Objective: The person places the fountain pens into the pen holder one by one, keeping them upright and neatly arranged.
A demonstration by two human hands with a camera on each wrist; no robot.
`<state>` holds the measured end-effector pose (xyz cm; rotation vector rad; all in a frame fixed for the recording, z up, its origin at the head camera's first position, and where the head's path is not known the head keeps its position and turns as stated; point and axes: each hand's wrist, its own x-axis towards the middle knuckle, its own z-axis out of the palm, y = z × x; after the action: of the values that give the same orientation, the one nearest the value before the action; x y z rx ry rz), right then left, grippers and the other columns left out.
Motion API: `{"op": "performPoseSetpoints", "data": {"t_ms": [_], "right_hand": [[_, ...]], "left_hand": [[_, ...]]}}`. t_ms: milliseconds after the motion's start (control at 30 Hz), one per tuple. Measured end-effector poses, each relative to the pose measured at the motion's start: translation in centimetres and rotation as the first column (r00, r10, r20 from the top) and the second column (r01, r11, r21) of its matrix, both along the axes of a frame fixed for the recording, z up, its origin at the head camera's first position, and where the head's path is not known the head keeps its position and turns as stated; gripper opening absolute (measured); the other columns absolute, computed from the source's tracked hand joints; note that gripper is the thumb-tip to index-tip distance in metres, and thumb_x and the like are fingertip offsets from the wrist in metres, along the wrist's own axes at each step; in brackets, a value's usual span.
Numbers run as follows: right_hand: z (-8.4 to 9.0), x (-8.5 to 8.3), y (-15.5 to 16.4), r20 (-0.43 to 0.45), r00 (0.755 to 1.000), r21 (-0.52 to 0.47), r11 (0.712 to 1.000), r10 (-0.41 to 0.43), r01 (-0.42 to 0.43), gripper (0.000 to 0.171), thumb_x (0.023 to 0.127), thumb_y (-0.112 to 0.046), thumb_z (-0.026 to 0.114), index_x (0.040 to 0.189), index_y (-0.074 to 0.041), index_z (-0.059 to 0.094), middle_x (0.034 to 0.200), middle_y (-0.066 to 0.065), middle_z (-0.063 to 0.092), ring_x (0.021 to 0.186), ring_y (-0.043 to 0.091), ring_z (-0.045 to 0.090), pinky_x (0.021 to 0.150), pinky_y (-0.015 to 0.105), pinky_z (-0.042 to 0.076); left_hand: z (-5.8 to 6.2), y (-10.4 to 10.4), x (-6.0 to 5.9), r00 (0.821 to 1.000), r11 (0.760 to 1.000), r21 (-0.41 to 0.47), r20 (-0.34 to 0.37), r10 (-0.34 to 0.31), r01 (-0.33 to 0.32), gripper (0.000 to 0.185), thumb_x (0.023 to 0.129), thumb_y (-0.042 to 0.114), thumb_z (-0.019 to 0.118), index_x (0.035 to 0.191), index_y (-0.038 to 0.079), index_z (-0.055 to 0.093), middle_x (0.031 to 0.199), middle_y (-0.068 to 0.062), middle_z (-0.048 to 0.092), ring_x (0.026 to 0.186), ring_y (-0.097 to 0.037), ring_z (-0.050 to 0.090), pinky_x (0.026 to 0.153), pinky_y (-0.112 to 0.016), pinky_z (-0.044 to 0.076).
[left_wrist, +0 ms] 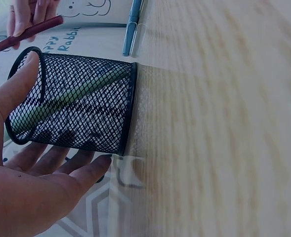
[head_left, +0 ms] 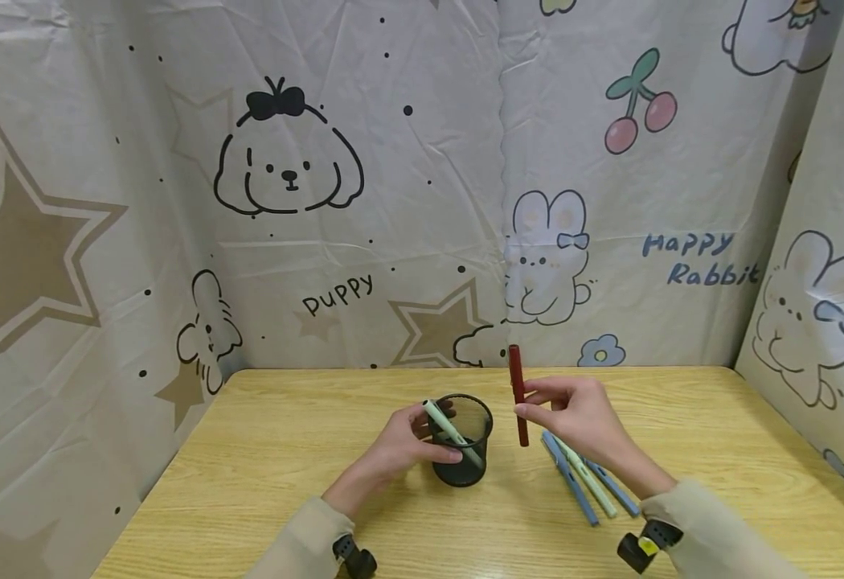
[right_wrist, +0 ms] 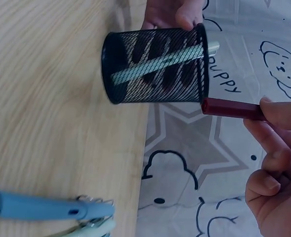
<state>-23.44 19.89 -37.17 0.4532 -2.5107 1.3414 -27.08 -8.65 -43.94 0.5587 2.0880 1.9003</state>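
A dark red pen [head_left: 517,394] stands nearly upright in the air just right of the black mesh cup [head_left: 463,450], pinched between thumb and fingertips of the right hand [head_left: 581,418]. The left hand [head_left: 407,441] wraps around the cup, which stands on the wooden table [head_left: 263,458] and holds a pale green pen [head_left: 451,433] leaning inside. Three more pens [head_left: 584,481], blue and pale green, lie on the table beneath the right wrist.

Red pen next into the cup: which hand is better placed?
Right. The right hand already pinches the red pen upright just beside the mesh cup, while the left hand grips the cup, steadying it.
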Motion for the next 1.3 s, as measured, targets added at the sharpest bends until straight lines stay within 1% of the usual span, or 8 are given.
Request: {"op": "performPoseSetpoints", "data": {"t_ms": [267, 533, 700, 800, 933, 1000, 1133, 1300], "right_hand": [[0.7, -0.5, -1.8, -0.054, 0.998, -0.074, 0.997, 0.026, -0.03, 0.024, 0.089, -0.015, 0.087, 0.111, -0.005, 0.083, 0.091, 0.002, 0.079, 0.052, 0.013, 0.041, 0.047, 0.025, 0.03], [0.3, -1.4, -3.4, -0.094, 0.994, -0.154, 0.986, 0.051, -0.065, 0.03, 0.089, -0.015, 0.087, 0.115, -0.001, 0.081, 0.091, 0.005, 0.08, 0.047, 0.009, 0.03, 0.046, 0.023, 0.023], [-0.2, -1.9, -4.2, -0.088, 0.995, -0.176, 0.982, 0.049, -0.063, 0.03, 0.09, -0.014, 0.086, 0.117, -0.002, 0.08, 0.094, 0.005, 0.08, 0.066, 0.009, 0.056, 0.05, 0.023, 0.024], [-0.5, -2.3, -4.7, -0.086, 0.995, -0.171, 0.983, 0.054, -0.068, 0.028, 0.09, -0.013, 0.087, 0.115, -0.003, 0.081, 0.093, 0.003, 0.08, 0.07, 0.01, 0.059, 0.051, 0.023, 0.024], [-1.0, -2.6, -5.0, -0.094, 0.993, -0.168, 0.982, 0.067, -0.082, 0.025, 0.089, -0.013, 0.087, 0.112, -0.004, 0.082, 0.09, 0.002, 0.08, 0.061, 0.014, 0.056, 0.049, 0.023, 0.025], [-1.3, -2.7, -5.1, -0.095, 0.993, -0.163, 0.983, 0.071, -0.086, 0.026, 0.089, -0.012, 0.087, 0.114, -0.004, 0.082, 0.09, 0.001, 0.08, 0.069, 0.015, 0.066, 0.051, 0.022, 0.029], [-1.8, -2.9, -5.3, -0.087, 0.994, -0.147, 0.986, 0.072, -0.084, 0.029, 0.089, -0.012, 0.087, 0.117, -0.005, 0.081, 0.091, -0.002, 0.08, 0.086, 0.017, 0.074, 0.055, 0.022, 0.036], [-2.3, -2.9, -5.6, -0.078, 0.994, -0.131, 0.988, 0.075, -0.085, 0.026, 0.09, -0.011, 0.086, 0.115, -0.007, 0.082, 0.09, -0.003, 0.08, 0.083, 0.016, 0.072, 0.053, 0.023, 0.036]], "left_hand": [[0.0, 0.0, 0.1, 1.0, 1.0, -0.009, -0.005, 0.0, 0.0, 0.068, 0.084, 0.005, 0.09, 0.145, 0.002, 0.061, 0.149, -0.019, 0.057, 0.138, -0.037, 0.053, 0.113, -0.05, 0.046], [-0.2, 0.1, 0.1, 1.0, 1.0, 0.016, -0.017, 0.004, -0.004, 0.064, 0.081, 0.0, 0.09, 0.14, 0.0, 0.064, 0.145, -0.017, 0.06, 0.135, -0.037, 0.055, 0.111, -0.049, 0.047], [-0.1, 0.2, 0.0, 1.0, 1.0, 0.018, -0.009, 0.007, -0.007, 0.063, 0.081, -0.001, 0.09, 0.139, 0.0, 0.065, 0.146, -0.02, 0.059, 0.135, -0.037, 0.056, 0.111, -0.048, 0.047], [0.0, 0.0, 0.0, 1.0, 1.0, 0.016, -0.008, 0.007, -0.007, 0.068, 0.081, -0.001, 0.09, 0.142, -0.002, 0.061, 0.147, -0.023, 0.057, 0.136, -0.038, 0.055, 0.112, -0.049, 0.046], [-0.1, 0.1, -0.1, 1.0, 1.0, 0.008, -0.014, 0.008, -0.008, 0.072, 0.081, 0.0, 0.09, 0.145, -0.004, 0.058, 0.149, -0.023, 0.056, 0.136, -0.039, 0.054, 0.113, -0.05, 0.045], [-0.1, 0.1, -0.1, 1.0, 1.0, 0.005, -0.018, 0.01, -0.01, 0.073, 0.081, 0.0, 0.09, 0.146, -0.004, 0.058, 0.148, -0.023, 0.056, 0.136, -0.039, 0.054, 0.113, -0.05, 0.045], [-0.1, 0.1, -0.1, 1.0, 1.0, 0.007, -0.016, 0.004, -0.004, 0.073, 0.082, 0.0, 0.089, 0.147, -0.004, 0.057, 0.148, -0.023, 0.057, 0.136, -0.038, 0.055, 0.112, -0.049, 0.046], [-0.1, 0.1, -0.1, 1.0, 1.0, 0.013, -0.01, -0.005, 0.005, 0.074, 0.083, 0.001, 0.089, 0.148, -0.003, 0.056, 0.148, -0.023, 0.057, 0.136, -0.038, 0.055, 0.112, -0.049, 0.046]]}}
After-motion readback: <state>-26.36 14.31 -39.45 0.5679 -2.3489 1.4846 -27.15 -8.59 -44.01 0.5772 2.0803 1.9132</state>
